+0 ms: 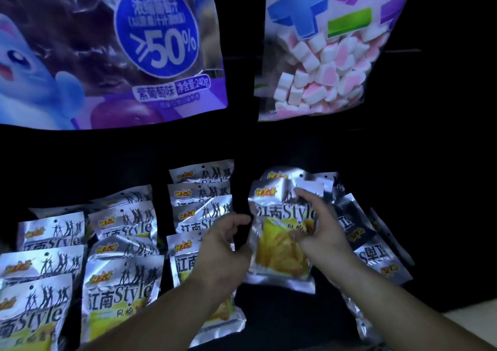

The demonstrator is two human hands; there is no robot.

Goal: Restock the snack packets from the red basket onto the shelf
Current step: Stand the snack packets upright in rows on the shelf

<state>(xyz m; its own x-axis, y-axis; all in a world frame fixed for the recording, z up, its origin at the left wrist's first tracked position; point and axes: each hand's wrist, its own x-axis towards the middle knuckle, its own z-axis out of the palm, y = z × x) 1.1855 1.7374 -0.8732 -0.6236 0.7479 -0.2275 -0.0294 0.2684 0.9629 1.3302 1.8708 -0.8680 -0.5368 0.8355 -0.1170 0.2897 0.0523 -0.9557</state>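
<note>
A silver snack packet (pixel 279 245) with a yellow window stands upright on the dark shelf (pixel 282 318), at the front of the fourth row. My right hand (pixel 320 227) holds its right edge, index finger up on the top corner and thumb on the front. My left hand (pixel 226 240) is at the packet's left edge with curled fingers; whether it grips the packet is unclear. Several identical silver packets (pixel 121 291) fill three rows to the left. More packets (pixel 376 256) lie turned sideways at the right. The red basket is out of view.
Above hang a large purple grape-candy bag (pixel 113 49) and a marshmallow bag (pixel 330 49). The shelf interior is dark. A pale surface (pixel 478 321) shows at the bottom right corner.
</note>
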